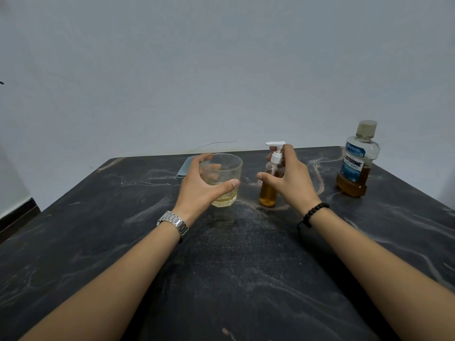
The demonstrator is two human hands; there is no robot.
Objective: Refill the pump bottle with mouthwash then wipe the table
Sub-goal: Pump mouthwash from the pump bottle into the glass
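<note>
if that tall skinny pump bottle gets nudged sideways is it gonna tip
Probably yes: the pump bottle is tall on a narrow base, with the pump head high up. The amber liquid fills most of it, so it likely has some weight to steady it. The right hand is around its neck, though how firm that grip is can't be told.

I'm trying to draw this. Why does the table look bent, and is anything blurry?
Head view: the wide-angle lens bows the dark marbled table; the light is dim and flat, with faint shadows; the clear drinking glass and white-topped amber pump bottle look slightly soft.
</note>
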